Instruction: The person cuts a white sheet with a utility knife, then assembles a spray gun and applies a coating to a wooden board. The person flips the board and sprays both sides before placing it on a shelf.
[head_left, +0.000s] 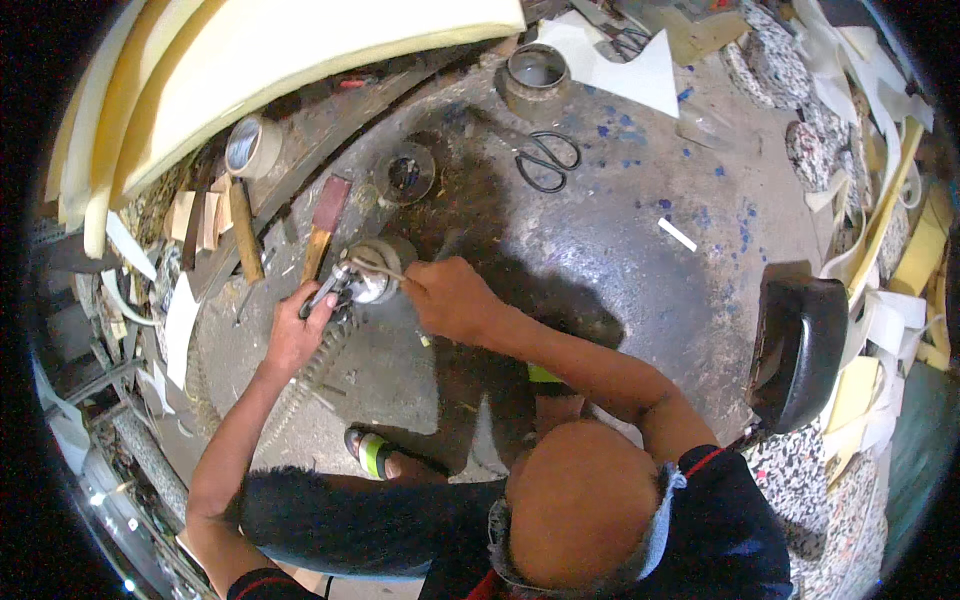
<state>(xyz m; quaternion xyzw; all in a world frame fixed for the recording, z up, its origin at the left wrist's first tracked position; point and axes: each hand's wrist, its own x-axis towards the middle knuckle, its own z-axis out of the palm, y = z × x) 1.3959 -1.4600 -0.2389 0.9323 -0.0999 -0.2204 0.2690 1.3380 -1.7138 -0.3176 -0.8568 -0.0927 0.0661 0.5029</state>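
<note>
Left hand (296,332), curled closed, grips a metal tool (341,281) at a pale round container (374,290); right hand (452,300), also closed, holds a thin tan stick (381,267) toward it. Apparently two-handed work; the next move calls for a steady left grip.

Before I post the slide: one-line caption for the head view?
Left hand grips a metal tool; right hand holds a thin tan stick; black-handled scissors lie farther away.

Stained grey floor (665,295) under black-handled scissors (521,157) and a small white strip (678,234).
</note>
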